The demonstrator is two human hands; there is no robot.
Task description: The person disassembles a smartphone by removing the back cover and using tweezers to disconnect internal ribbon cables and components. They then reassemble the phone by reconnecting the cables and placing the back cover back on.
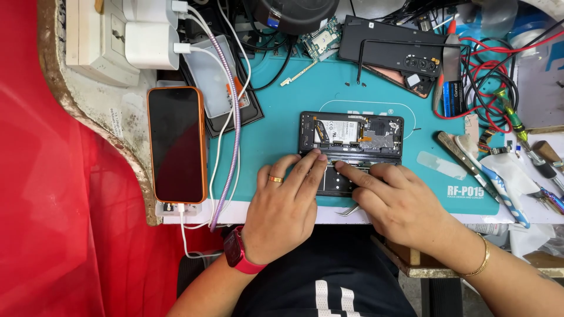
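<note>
An opened foldable phone (352, 136) lies on the teal repair mat (276, 126), its back removed so the battery and boards show. My left hand (286, 202), with a gold ring and a red wristwatch, rests on the phone's near half, fingertips pressing at the hinge line. My right hand (395, 196), with a gold bracelet, lies beside it, index finger pointing onto the same near half. Both hands press flat on the phone without closing around it. Metal tweezers (351, 209) peek out from under my hands at the mat's front edge.
An orange-cased phone (176, 144) lies charging at the left beside white chargers (150, 41) and cables. A removed black back cover (390, 50) sits at the far right of the mat. A toothbrush (487, 176), screwdrivers (517, 126) and red wires (487, 76) crowd the right side.
</note>
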